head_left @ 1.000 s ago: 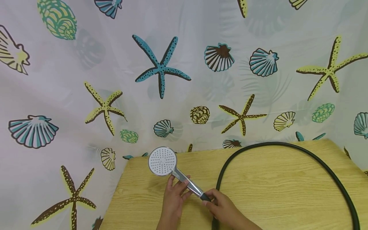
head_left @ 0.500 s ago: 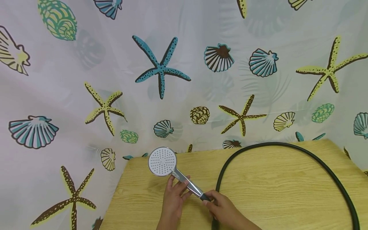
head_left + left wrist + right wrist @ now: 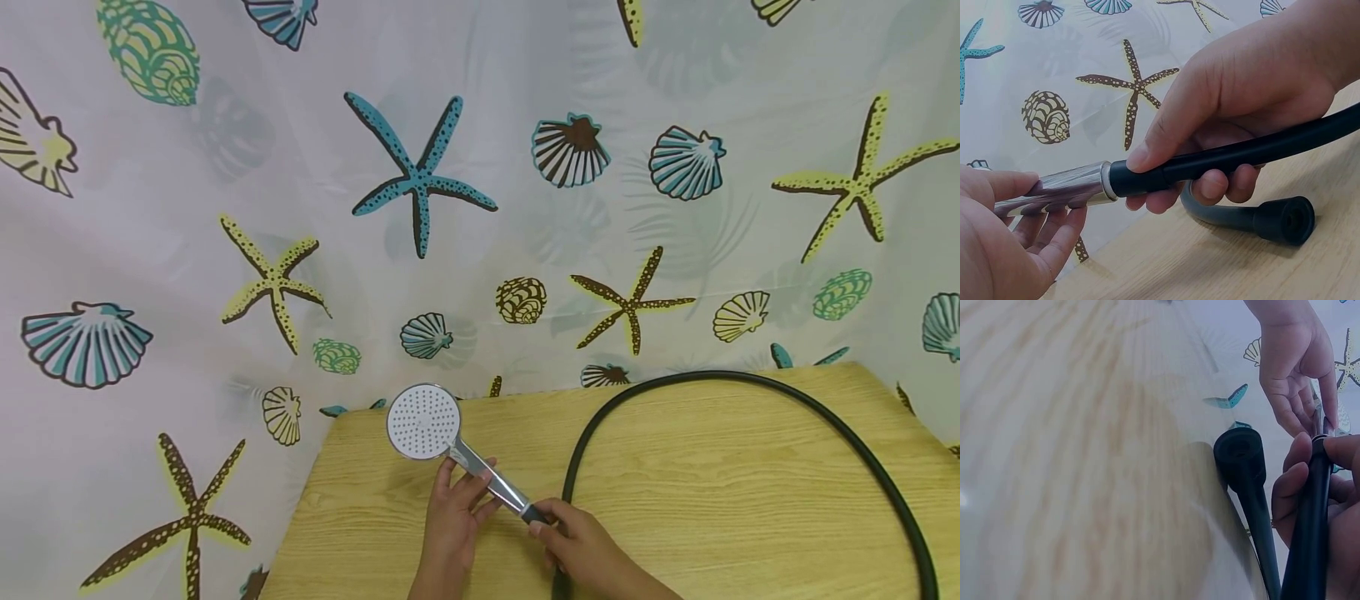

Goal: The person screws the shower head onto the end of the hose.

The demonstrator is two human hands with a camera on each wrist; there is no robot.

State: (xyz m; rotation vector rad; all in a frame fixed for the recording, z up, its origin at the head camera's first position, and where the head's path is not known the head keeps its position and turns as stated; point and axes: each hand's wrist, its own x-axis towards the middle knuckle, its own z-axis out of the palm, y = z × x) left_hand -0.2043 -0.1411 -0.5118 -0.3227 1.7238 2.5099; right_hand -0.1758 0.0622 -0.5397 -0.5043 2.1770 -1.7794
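Note:
A handheld shower head (image 3: 423, 421) with a white dotted face and chrome handle is held tilted above the table. My left hand (image 3: 452, 517) grips the chrome handle (image 3: 1072, 187) with thumb and fingers. With thumb and curled fingers, my right hand (image 3: 581, 542) holds the black end of a shower hose (image 3: 1210, 159) against the handle's lower end. In the left wrist view the hose collar meets the chrome rim; whether it is threaded on, I cannot tell. The hose's other end, a flared black connector (image 3: 1285, 220), shows below my right hand.
The black hose loops over the wood-grain table (image 3: 712, 483) toward the right and back edges. A white curtain (image 3: 480, 250) printed with shells and starfish hangs behind the table and at both sides.

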